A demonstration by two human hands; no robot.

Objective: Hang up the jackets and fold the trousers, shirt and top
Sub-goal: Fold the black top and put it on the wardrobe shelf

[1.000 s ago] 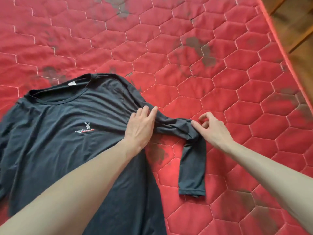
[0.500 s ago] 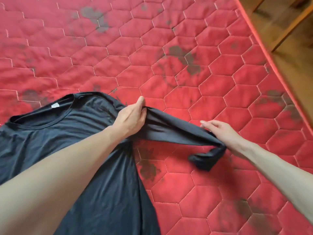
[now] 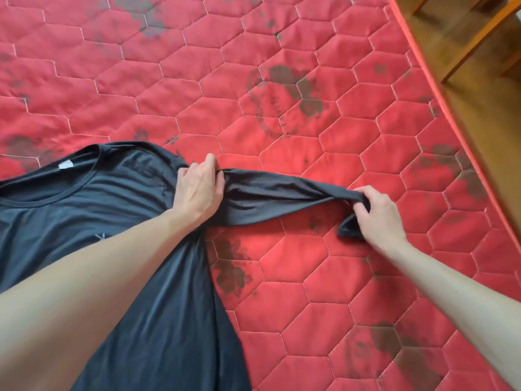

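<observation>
Where the quilted red mattress cover fills nearly the whole head view, its hexagon stitching runs out to a piped edge at the upper right, and dark blotchy prints are scattered over it. Beyond that edge lies a wooden floor, with pale wooden legs of some furniture standing on it, though too little of it shows to say what piece it is. Spread face up on the cover, the dark long-sleeved top occupies the lower left, its round neckline toward the top of the view and a small white label just inside the collar; part of a small pale chest print peeks out beside the left forearm. Its sleeve is drawn out sideways to the right, raised a little off the cover and taut between the two hands. At the shoulder seam the left hand grips the cloth, thumb on top and fingers curled round the bunched fabric. Near the cuff the right hand holds the sleeve, fingers closed over it, and the cuff end droops just below that hand onto the cover.
</observation>
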